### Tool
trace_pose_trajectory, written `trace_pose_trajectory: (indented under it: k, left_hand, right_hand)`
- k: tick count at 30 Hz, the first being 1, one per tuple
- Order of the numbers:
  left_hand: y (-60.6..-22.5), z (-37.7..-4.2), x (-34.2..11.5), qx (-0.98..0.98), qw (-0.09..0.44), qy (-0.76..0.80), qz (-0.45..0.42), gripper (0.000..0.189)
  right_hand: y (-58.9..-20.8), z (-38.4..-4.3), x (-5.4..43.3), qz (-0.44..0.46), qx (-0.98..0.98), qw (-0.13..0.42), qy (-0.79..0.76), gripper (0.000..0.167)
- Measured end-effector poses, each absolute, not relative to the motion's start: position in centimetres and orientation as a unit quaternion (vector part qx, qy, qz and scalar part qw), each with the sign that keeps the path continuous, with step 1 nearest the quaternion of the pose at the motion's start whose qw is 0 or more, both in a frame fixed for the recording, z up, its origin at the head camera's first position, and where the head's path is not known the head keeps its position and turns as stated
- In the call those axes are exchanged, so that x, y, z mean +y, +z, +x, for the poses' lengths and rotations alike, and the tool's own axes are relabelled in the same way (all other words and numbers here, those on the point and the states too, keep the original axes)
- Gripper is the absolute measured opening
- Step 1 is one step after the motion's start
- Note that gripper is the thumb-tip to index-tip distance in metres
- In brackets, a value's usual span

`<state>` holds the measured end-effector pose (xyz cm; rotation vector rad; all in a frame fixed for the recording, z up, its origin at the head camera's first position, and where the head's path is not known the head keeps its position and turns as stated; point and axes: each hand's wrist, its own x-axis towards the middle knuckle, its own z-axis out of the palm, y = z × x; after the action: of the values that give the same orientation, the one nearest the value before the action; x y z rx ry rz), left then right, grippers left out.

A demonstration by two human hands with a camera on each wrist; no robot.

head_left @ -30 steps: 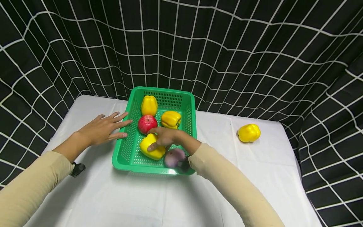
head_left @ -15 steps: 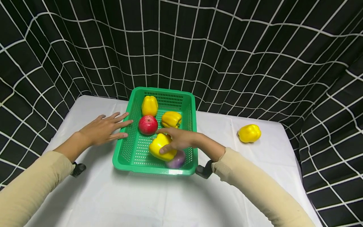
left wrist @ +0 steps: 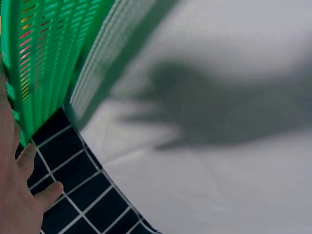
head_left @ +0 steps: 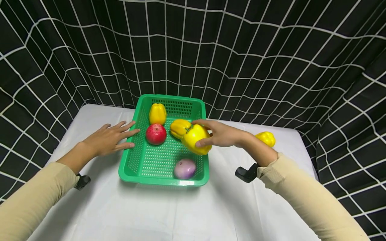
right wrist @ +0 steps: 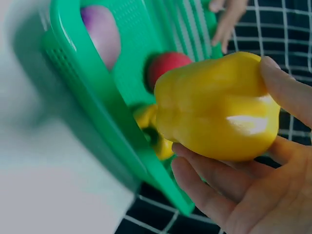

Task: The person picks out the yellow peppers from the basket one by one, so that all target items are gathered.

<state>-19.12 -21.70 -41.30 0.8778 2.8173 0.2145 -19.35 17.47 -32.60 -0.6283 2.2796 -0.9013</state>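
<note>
My right hand (head_left: pixel 224 134) grips a yellow bell pepper (head_left: pixel 195 139) between thumb and fingers, above the right rim of a green basket (head_left: pixel 163 180). In the right wrist view the held pepper (right wrist: pixel 219 107) is raised over that rim. My left hand (head_left: pixel 111 138) lies with straight, spread fingers at the basket's left rim. Inside the basket are a yellow pepper (head_left: pixel 157 114) at the back left, a red pomegranate (head_left: pixel 156 134) in front of it, another yellow pepper (head_left: pixel 179 128) partly hidden by the held one, and a purple onion (head_left: pixel 185 169) at the front right.
One more yellow pepper (head_left: pixel 266 138) lies on the white tablecloth (head_left: pixel 144 211) to the right, partly covered by my right forearm. A black curtain with a white grid (head_left: pixel 193 50) stands behind and at both sides of the table.
My right hand has lifted the yellow pepper from the front of the basket and carried it right and back, uncovering the purple onion. The left hand stays at the left rim.
</note>
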Motion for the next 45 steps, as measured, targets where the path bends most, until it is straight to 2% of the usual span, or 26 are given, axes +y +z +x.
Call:
trace_pose_trajectory:
  k: [8, 17, 30, 34, 45]
  left_hand:
    - [-41.2, -19.2, -21.7, 0.948, 0.093, 0.067, 0.298, 0.065]
    - [-40.8, -18.9, -21.5, 0.947, 0.103, 0.068, 0.297, 0.065]
    - [-40.9, -18.9, -21.4, 0.948, 0.101, 0.069, 0.295, 0.065]
    - [-40.9, -19.0, -21.4, 0.948, 0.101, 0.071, 0.294, 0.065]
    - [-41.0, -19.0, -21.5, 0.948, 0.104, 0.074, 0.291, 0.066]
  right_hand:
    - [-32.0, -20.3, 21.2, -0.216, 0.870, 0.233, -0.376, 0.074]
    - [-32.8, -20.2, 25.0, -0.121, 0.891, 0.175, -0.402, 0.080]
    - [-36.7, -20.1, 29.7, -0.033, 0.903, 0.085, -0.420, 0.086]
    - [-38.3, -20.0, 30.6, -0.005, 0.899, 0.080, -0.430, 0.087]
    - [-42.8, -19.7, 32.4, 0.060, 0.879, 0.119, -0.458, 0.090]
